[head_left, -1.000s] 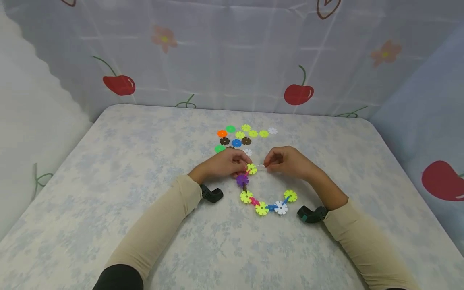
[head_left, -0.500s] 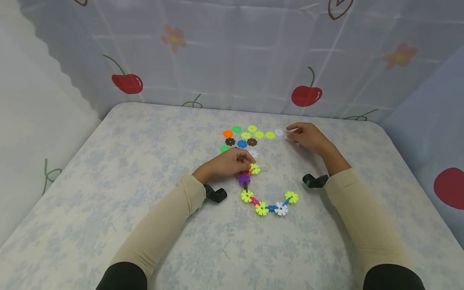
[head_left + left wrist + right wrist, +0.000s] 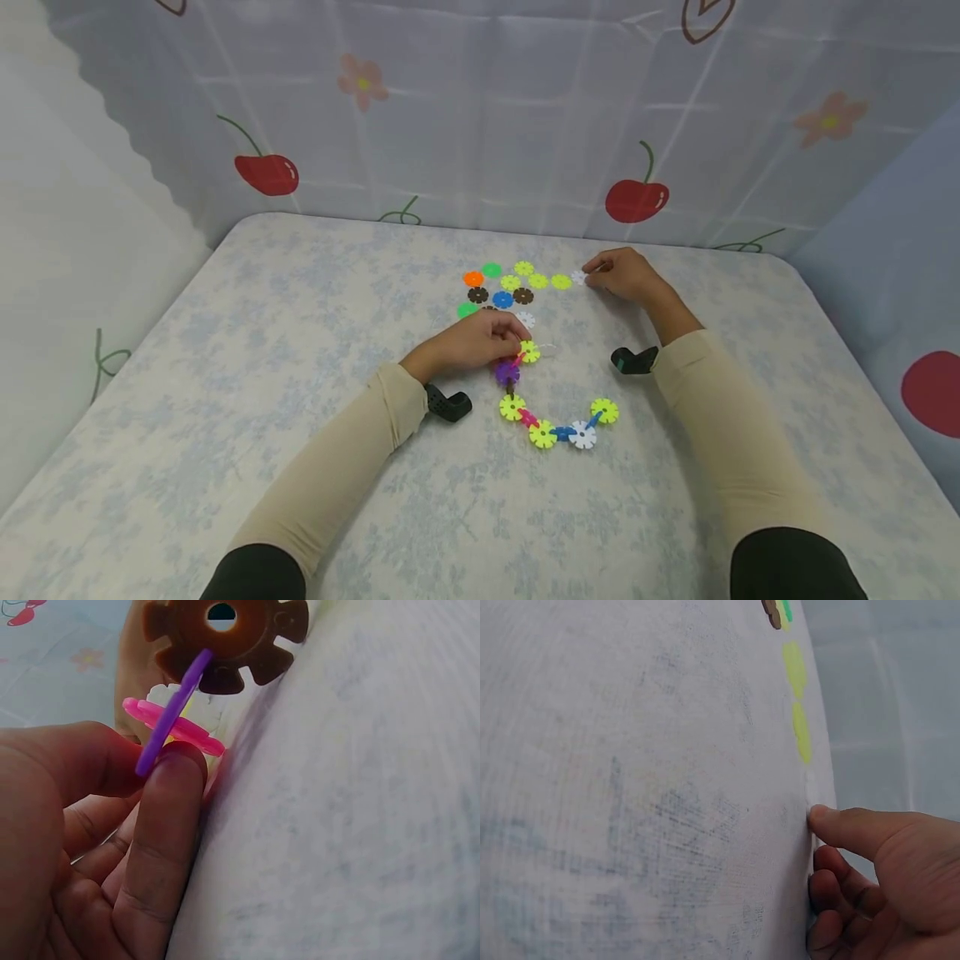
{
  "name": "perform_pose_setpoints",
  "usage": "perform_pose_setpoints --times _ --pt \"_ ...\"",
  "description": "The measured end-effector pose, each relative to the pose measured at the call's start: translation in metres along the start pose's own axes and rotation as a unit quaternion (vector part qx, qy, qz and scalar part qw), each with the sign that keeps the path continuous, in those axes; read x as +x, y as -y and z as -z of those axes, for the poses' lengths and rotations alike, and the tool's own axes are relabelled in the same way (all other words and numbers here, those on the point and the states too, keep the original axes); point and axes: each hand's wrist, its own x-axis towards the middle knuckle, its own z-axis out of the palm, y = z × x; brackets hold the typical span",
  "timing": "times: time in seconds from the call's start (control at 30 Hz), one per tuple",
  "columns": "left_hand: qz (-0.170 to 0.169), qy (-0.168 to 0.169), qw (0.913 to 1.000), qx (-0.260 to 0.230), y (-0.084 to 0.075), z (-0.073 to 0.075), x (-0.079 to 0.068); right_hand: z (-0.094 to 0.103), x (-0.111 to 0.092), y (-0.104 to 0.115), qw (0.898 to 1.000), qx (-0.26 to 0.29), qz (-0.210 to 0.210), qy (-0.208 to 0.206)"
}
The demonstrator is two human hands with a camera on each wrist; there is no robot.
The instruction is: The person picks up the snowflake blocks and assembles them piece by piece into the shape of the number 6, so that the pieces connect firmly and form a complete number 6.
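Note:
A curved chain of interlocking snowflake discs (image 3: 542, 434) lies on the table, in yellow, pink, blue, white, brown and purple. My left hand (image 3: 480, 340) holds its far-left end. In the left wrist view, thumb and forefinger pinch the purple disc (image 3: 171, 720), beside a pink disc (image 3: 176, 727) slotted into it and a brown disc (image 3: 225, 645) nearer the camera. A white disc (image 3: 549, 350) stands out from the chain's end yellow disc (image 3: 528, 352). My right hand (image 3: 626, 273) is at the back, its fingertips right at the edge of a loose white disc (image 3: 578, 277).
Loose discs lie beyond the left hand, among them an orange disc (image 3: 473, 279), a blue disc (image 3: 503, 299), a brown disc (image 3: 523, 296) and several yellow ones. A printed curtain (image 3: 480, 125) hangs behind the table (image 3: 337, 292). Black camera mounts (image 3: 634, 361) sit at both wrists.
My right hand has let go of the white disc at the chain's end and moved back to the loose white disc. My left hand keeps its hold on the chain.

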Motion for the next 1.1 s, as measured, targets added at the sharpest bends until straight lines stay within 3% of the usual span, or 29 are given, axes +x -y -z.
perform_pose_setpoints --times 0.27,0.4,0.57,0.7,0.87,1.0,1.1 --pt "-0.004 -0.003 0.9999 0.010 0.002 0.000 0.000 0.003 -0.016 0.006 0.998 0.017 -0.027 0.058" --pt "-0.001 -0.004 1.0000 0.004 0.002 0.000 0.000 0.003 -0.027 0.004 0.998 0.025 -0.020 0.057" --pt "-0.007 -0.001 1.0000 0.003 0.002 0.000 0.002 -0.001 -0.046 -0.006 0.994 0.091 -0.028 0.051" --pt "-0.010 -0.002 0.9999 0.007 0.002 0.000 0.002 -0.009 -0.065 -0.009 0.985 0.154 -0.028 0.066" --pt "-0.008 -0.002 1.0000 0.001 0.002 0.000 0.001 -0.022 -0.086 -0.003 0.966 0.233 -0.028 0.111" --pt "-0.006 -0.004 1.0000 0.004 0.002 -0.001 0.002 -0.030 -0.095 0.002 0.949 0.279 -0.017 0.143" --pt "-0.006 -0.008 0.9999 0.008 0.002 -0.001 0.002 -0.034 -0.096 0.005 0.943 0.295 -0.016 0.152"
